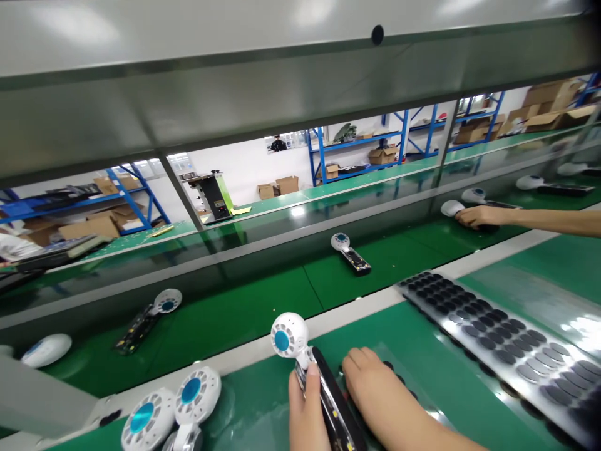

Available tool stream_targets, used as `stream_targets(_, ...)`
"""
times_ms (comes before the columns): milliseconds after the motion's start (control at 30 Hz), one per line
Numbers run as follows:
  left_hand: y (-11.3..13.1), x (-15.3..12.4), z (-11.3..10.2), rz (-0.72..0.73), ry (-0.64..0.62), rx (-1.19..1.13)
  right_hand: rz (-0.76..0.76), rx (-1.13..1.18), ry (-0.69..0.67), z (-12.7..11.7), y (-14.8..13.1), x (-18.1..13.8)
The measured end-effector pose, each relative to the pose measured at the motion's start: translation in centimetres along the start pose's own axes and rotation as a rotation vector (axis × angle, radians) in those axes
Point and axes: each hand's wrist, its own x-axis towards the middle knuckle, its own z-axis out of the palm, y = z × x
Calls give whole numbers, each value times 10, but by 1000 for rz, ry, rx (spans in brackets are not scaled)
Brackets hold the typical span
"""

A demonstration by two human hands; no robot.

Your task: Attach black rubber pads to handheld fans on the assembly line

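My left hand [307,410] is wrapped round the dark handle of a small hand-held fan [290,337] with a white round head and blue centre, held over the green worktop at the bottom centre. Beside it on the right, my right hand [370,388] rests knuckles-up with fingers curled down on a sheet of dark round pads [399,379]; whether it holds anything is hidden. Two more white fan heads [169,407] lie at the lower left.
A long sheet of several dark oval pads [498,332] lies at the right. On the green conveyor belt [263,300] lie more fan units [350,250] [148,316]. Another person's hand [476,216] reaches onto the belt at the right. Blue shelves with cardboard boxes [375,153] stand behind.
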Motion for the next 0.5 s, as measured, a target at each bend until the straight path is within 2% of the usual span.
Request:
stream_targets(133, -4, 0, -1, -18, -52, 18, 91, 131, 49, -27, 8, 9)
stream_targets(233, -6, -1, 1, 35, -85, -41, 40, 243, 117, -39, 6, 3)
stream_targets(333, -6, -5, 3, 87, -91, -107, -65, 331, 235, -34, 1, -6)
stream_targets(500, -5, -10, 3, -35, -89, -255, -131, 314, 302, -20, 3, -8)
